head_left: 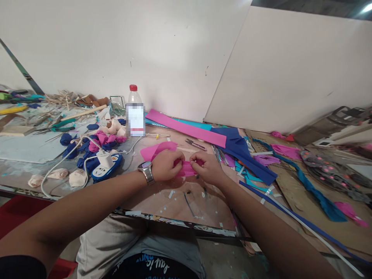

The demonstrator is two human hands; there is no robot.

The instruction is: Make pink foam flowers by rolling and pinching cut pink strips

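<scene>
Between my hands, over the wooden tabletop, stretches a strip of pink crepe paper (187, 169). My left hand (167, 164), below a metal wristwatch, pinches its left part between thumb and fingers. On the other side my right hand (207, 166) pinches the strip too, thumb against fingertips. The two hands are a short gap apart. Behind the left hand lies more pink paper (155, 149), partly hidden by that hand. Small thread snips (196, 145) rest beyond the right hand.
A long pink roll (186, 127) and dark blue paper (247, 155) lie behind. Left stand a phone (135, 120), a red-capped bottle (133, 93) and a blue power strip (106, 168) with cables, amid several paper flowers (104, 139). Cardboard (308, 209) lies right.
</scene>
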